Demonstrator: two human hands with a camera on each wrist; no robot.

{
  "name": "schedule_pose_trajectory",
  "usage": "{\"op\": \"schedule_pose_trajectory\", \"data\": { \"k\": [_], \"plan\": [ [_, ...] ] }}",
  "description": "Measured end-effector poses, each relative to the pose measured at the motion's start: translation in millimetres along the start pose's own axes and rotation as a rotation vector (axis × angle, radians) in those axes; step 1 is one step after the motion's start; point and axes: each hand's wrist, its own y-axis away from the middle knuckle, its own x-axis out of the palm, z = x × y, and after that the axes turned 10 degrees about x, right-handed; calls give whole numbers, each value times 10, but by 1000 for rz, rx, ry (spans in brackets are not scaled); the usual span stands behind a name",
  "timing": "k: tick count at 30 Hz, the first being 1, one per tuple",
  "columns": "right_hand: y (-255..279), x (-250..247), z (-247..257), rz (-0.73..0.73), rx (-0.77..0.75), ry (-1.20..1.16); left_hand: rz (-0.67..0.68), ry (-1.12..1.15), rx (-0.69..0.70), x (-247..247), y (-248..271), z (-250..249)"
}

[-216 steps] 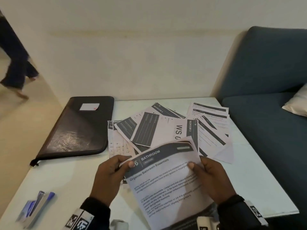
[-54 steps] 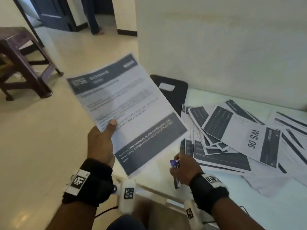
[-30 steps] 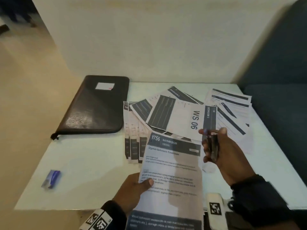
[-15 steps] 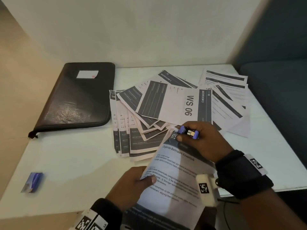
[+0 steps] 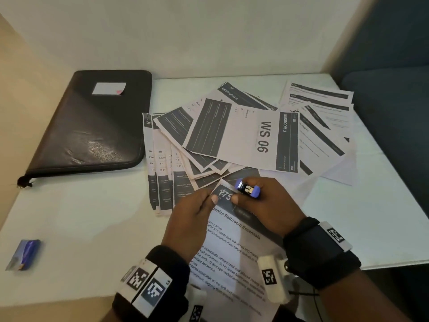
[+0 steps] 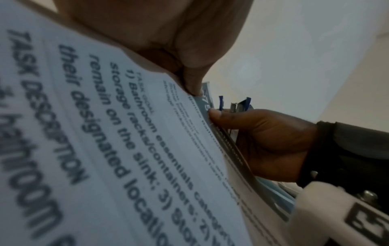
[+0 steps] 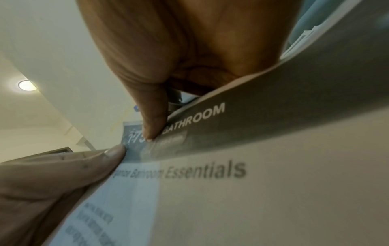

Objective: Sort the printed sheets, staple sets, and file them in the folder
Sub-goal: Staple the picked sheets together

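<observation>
Because the bathroom sheets [image 5: 234,247] are thin and floppy, their top corner is pinched by the left hand [image 5: 190,217] beside the stapler [image 5: 248,189] gripped in the right hand [image 5: 267,205].

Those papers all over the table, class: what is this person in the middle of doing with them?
The person is stapling a set. The left hand pinches the top corner of the Bathroom sheets, while the right hand grips a small blue stapler at that same corner. Other printed sheets lie fanned, unsorted, on the white table. The black folder lies zipped shut at the left, and a small blue box lies near the table's front edge.
</observation>
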Motion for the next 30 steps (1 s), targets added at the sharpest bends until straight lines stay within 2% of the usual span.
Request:
{"op": "schedule_pose_trajectory", "data": {
  "k": [5,9,12,17,22,25,30],
  "plan": [
    [-45,72,-51,-127,-1,-73,-2,-56,-46,10,-69,60],
    [-43,48,-56,-85,40,-65,-5,-25,-46,18,-83,50],
    [-19,-14,-70,9,99,-140,3,3,-73,35,-73,36],
    [-46,-57,-125,78,83,44,-15,-1,-95,14,-81,38],
    [-46,-76,-89,26,14,141,-44,-115,-67,-8,-107,43],
    [-32,-65,-85,18,18,218,-38,-133,-59,-4,-107,34],
    [-52,-98,-104,-24,55,183,-21,-139,-50,-7,-108,43]
  ]
}}
